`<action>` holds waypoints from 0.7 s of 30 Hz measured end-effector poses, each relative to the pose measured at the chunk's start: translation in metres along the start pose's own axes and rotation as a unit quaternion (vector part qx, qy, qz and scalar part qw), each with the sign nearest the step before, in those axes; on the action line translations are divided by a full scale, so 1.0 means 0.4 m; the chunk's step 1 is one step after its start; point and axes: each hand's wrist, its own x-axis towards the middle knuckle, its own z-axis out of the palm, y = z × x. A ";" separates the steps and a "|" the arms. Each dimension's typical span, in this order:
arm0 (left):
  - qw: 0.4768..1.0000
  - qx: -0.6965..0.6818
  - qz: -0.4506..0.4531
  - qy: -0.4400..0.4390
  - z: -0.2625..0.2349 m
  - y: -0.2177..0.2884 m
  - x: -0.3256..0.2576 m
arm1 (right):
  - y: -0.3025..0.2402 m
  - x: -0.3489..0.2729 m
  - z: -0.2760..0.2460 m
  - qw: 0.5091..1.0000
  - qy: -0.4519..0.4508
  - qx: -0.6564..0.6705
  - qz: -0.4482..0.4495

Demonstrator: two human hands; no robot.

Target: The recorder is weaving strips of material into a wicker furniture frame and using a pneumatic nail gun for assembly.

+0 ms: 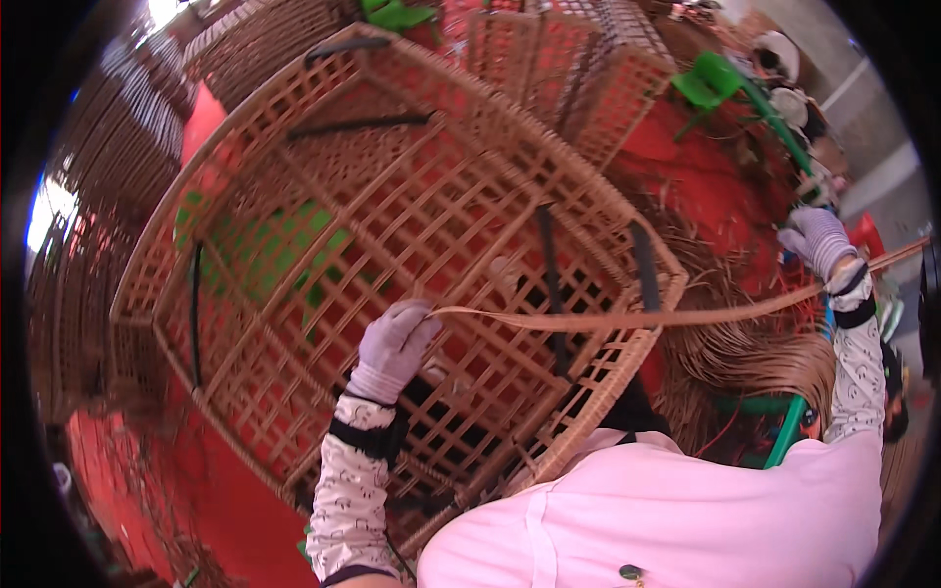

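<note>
A long flat rattan strip (627, 318) stretches taut between both gloved hands. The left hand (394, 345) pinches its end against the open-weave rattan basket frame (392, 225); the right hand (818, 240) is closed around it, out to the side. Loose rattan strands (745, 353) lie under the right forearm.

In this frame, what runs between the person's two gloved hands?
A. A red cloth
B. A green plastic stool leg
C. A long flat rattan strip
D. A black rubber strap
C: a long flat rattan strip stretches from the left hand, pinched at the woven rattan frame, out to the raised right hand, which grips it farther along.
</note>
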 end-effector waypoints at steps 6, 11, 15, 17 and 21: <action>0.983 -0.154 -0.097 0.007 -0.038 -0.027 -0.091 | -0.662 0.130 -0.002 0.818 -0.043 0.444 -0.363; 0.974 -0.201 -0.100 -0.001 -0.032 -0.022 -0.064 | -0.992 0.244 0.086 0.816 -0.192 0.395 -0.376; 0.954 -0.263 -0.131 0.059 -0.044 -0.016 -0.082 | -1.081 0.273 0.125 0.758 -0.267 0.411 -0.430; 0.964 -0.224 -0.133 0.049 -0.057 -0.030 -0.097 | -1.095 0.259 0.103 0.753 -0.311 0.376 -0.442; 0.996 -0.014 -0.061 -0.066 -0.067 -0.077 -0.097 | -1.104 0.267 0.148 0.599 -0.429 0.546 -0.400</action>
